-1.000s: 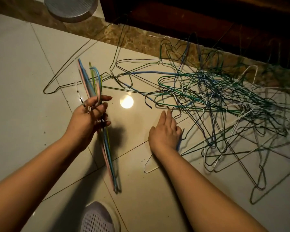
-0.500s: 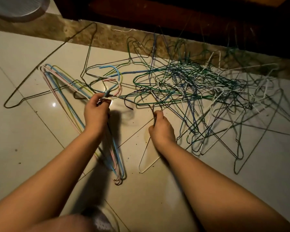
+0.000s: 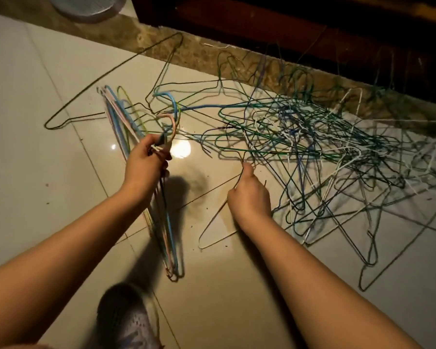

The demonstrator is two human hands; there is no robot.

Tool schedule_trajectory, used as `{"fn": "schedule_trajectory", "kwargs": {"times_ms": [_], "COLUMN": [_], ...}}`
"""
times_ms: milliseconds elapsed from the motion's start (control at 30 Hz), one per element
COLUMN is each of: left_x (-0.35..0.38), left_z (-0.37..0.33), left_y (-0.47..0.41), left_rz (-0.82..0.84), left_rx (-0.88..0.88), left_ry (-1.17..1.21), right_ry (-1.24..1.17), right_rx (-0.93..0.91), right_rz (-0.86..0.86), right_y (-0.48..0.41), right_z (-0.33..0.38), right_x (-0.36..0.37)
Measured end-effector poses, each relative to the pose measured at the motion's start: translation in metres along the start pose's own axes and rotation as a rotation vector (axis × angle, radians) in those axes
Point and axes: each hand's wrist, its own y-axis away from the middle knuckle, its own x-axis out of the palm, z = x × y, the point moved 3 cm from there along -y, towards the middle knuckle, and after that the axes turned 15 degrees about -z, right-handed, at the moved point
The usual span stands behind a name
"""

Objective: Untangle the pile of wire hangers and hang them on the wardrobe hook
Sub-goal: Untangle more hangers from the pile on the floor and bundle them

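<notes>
Nearest, on the person's side of the pile of tangled wire hangers [image 3: 337, 152], a mesh shoe [image 3: 129, 321] stands on the tiled floor [image 3: 35, 172]. Left of the pile, and clear of it, the left hand [image 3: 146, 167] holds a bundle of pastel hangers [image 3: 170, 248]. Its fingers are curled round the gathered necks and the hooks stick up above the fist, while the bundle's lower corners rest on the floor. Gripped that way, the loose hangers probably stay aligned and cannot slip back into the tangle, and the other hand is left to work alone. At the pile's near edge the right hand [image 3: 249, 195] has its thumb raised and its fingers closed on a thin dark wire. That wire seems to belong to a pale hanger [image 3: 207, 239] lying on the floor on the near side of the pile, though the fist hides the join. Taking a wire at the margin makes sense, because fewer loops cross it there than in the dense green, blue and white middle. To the left of the pile, beyond the bundle, a single dark hanger [image 3: 86, 116] lies flat by itself. Behind the pile a mottled stone strip [image 3: 186, 51] runs along the foot of dark wooden furniture [image 3: 287, 21], perhaps the wardrobe. No hook shows, so the hanging appears to lie well ahead, with most hangers not yet freed.
</notes>
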Motion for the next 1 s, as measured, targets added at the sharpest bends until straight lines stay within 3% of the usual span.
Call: {"fn": "schedule_trajectory", "kwargs": {"times_ms": [100,233,367,600,800,1000], "left_x": [-0.006,-0.013,-0.012,0.016,0.038,0.037], "left_z": [0.006,0.021,0.025,0.022,0.025,0.032], "left_y": [0.018,0.038,0.05,0.046,0.043,0.036], "left_rz": [0.02,0.023,0.005,0.115,0.198,0.159], "left_rx": [0.002,-0.081,-0.192,-0.24,-0.308,-0.375], "left_ry": [-0.006,0.054,0.092,-0.02,0.021,0.088], "right_ry": [0.027,-0.112,-0.172,-0.377,-0.295,-0.227], "right_rx": [-0.134,-0.115,-0.22,-0.102,-0.108,-0.159], "right_rz": [0.03,0.042,0.021,0.137,0.183,-0.063], "right_y": [0.003,-0.001,0.007,0.019,0.018,-0.011], "right_z": [0.012,0.02,0.027,0.034,0.036,0.018], "right_x": [-0.009,-0.011,-0.003,0.006,-0.002,-0.002]}}
